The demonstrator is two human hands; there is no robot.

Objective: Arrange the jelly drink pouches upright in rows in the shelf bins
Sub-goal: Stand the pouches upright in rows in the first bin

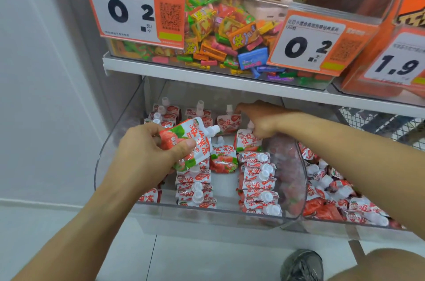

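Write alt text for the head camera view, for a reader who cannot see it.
A person's left hand grips a strawberry jelly pouch over a clear shelf bin, while the right hand reaches among pouches standing at the back. More pouches stand in rows in the bin, and a candy bin with orange price tags sits above.

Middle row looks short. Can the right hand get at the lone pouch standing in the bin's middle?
Probably yes: the right hand is inside the clear bin, just above that standing pouch, nothing between them.
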